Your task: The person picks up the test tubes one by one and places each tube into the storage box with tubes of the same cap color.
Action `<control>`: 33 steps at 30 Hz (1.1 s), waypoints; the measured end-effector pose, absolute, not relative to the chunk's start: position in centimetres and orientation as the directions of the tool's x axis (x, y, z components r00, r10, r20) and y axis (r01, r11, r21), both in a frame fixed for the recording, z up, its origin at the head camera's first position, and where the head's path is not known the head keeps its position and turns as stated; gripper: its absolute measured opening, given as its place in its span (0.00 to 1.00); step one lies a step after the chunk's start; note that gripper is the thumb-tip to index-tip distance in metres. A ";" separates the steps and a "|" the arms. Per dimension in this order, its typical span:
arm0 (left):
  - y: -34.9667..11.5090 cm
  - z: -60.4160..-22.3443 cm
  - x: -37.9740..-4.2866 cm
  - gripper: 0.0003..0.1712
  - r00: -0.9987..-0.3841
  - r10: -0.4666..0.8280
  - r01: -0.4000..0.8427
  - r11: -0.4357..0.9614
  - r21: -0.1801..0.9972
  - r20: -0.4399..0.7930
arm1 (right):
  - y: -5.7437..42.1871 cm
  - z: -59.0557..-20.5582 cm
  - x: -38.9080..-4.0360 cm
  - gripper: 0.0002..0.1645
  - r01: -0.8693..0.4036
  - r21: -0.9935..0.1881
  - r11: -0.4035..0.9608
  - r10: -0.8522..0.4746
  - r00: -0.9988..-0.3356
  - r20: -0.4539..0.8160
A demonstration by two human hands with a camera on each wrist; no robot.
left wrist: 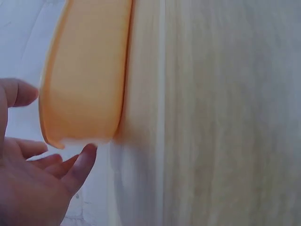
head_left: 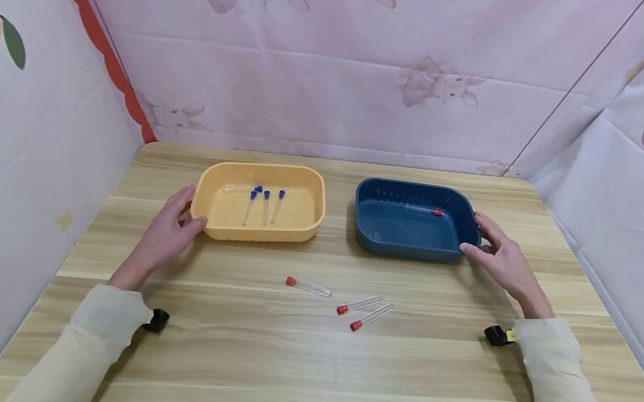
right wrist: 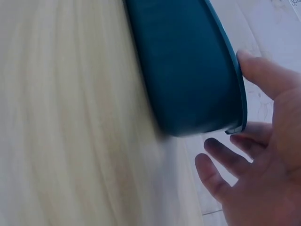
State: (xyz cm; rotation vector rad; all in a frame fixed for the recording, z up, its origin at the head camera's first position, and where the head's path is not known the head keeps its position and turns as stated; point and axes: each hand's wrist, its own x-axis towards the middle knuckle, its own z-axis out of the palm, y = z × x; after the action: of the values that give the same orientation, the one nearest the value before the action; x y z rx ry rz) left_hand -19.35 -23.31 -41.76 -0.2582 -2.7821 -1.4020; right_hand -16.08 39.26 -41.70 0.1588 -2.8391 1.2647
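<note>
My left hand holds the left end of a yellow plastic basin, its thumb at the front corner of the rim and its fingers by the end wall. Inside the basin lie several clear test tubes with blue caps. On the other side, my right hand holds the right end of a dark blue basin, thumb against the rim and fingers around the end. One red-capped test tube lies in it. Both basins stand upright on the table.
Three red-capped tubes lie on the wooden table in front of the basins: one alone, and a pair side by side, the upper tube and the lower tube. Printed cloth walls enclose the back and sides.
</note>
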 end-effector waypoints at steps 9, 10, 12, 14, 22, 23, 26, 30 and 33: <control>-21.8 -41.0 -17.8 0.33 -0.918 -0.001 0.330 0.554 0.764 0.397 | 39.7 -42.0 -16.0 0.49 -0.153 -0.723 0.674 -0.134 -0.987 0.084; -21.4 -40.8 -17.6 0.33 -0.903 0.001 0.357 0.559 0.749 0.430 | 39.7 -42.0 -16.0 0.49 -0.158 -0.722 0.673 -0.137 -0.987 0.088; -20.8 -40.6 -17.2 0.32 -0.871 0.016 0.412 0.565 0.715 0.490 | 39.8 -42.1 -16.1 0.49 -0.162 -0.723 0.671 -0.136 -0.986 0.094; -20.2 -40.5 -16.8 0.31 -0.843 0.042 0.461 0.573 0.678 0.537 | 39.7 -42.0 -16.1 0.49 -0.165 -0.724 0.670 -0.136 -0.986 0.099; -17.6 -40.1 -14.6 0.32 -0.814 0.156 0.537 0.569 0.622 0.559 | 39.7 -42.0 -16.0 0.50 -0.172 -0.721 0.671 -0.144 -0.984 0.100; -17.3 -40.1 -14.3 0.32 -0.814 0.173 0.542 0.568 0.619 0.554 | 39.7 -42.0 -16.0 0.50 -0.170 -0.722 0.671 -0.144 -0.985 0.099; -16.2 -39.8 -13.3 0.32 -0.814 0.226 0.560 0.552 0.618 0.536 | 39.7 -42.0 -15.9 0.50 -0.166 -0.724 0.670 -0.143 -0.985 0.093; -14.8 -39.7 -12.2 0.31 -0.821 0.308 0.567 0.539 0.624 0.480 | 39.7 -42.0 -16.0 0.49 -0.162 -0.727 0.667 -0.141 -0.986 0.091; -13.9 -40.0 -11.7 0.29 -0.821 0.370 0.571 0.535 0.623 0.435 | 39.8 -42.0 -16.0 0.49 -0.152 -0.724 0.672 -0.134 -0.987 0.083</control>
State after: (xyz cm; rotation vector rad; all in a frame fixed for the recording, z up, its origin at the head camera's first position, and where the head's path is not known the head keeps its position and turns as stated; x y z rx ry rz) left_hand -11.68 -13.90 -39.96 -0.7899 -2.5240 -1.1610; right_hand -16.00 39.75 -41.99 0.2441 -2.8516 1.2384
